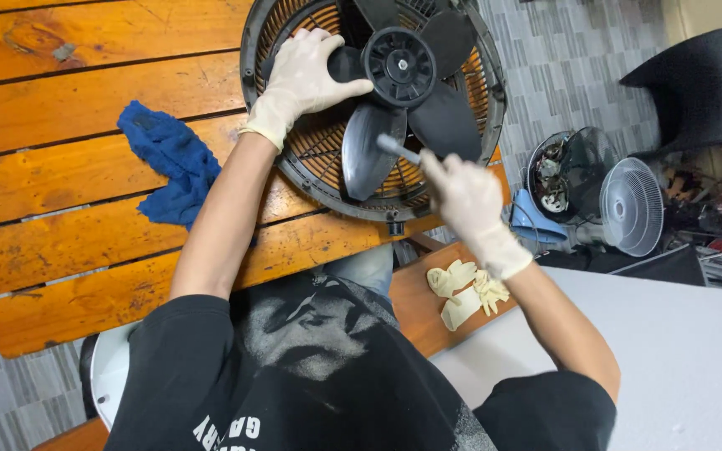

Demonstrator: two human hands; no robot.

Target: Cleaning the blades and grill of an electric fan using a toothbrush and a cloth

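Overhead view of a fan being worked on at a wooden slat table point(85, 100). The left hand point(307, 71), in a pale latex glove, lies flat with fingers spread and relaxed on the fan blade point(365, 150) and hub point(400, 65), steadying them; it grips nothing. The right hand point(465, 196), also gloved, is closed around a slim grey tool point(396, 148), probably a brush or driver handle, though motion blur hides its tip. The fan sits at the far edge of the table, its round wire rear guard point(311, 167) resting on the planks and overhanging the tiled floor point(570, 75).

Working well here seems to call for firm left-hand pressure so the blade cannot spin, and short, controlled strokes of the tool along the curved blade face.

Materials: the blades are dark, smooth moulded plastic; the guard is thin radial metal wire in a black ring; the planks are glossy, orange-varnished, knotted wood. A crumpled blue cloth point(169, 163) lies left of the fan, and a spare pair of gloves point(465, 292) rests on the bench
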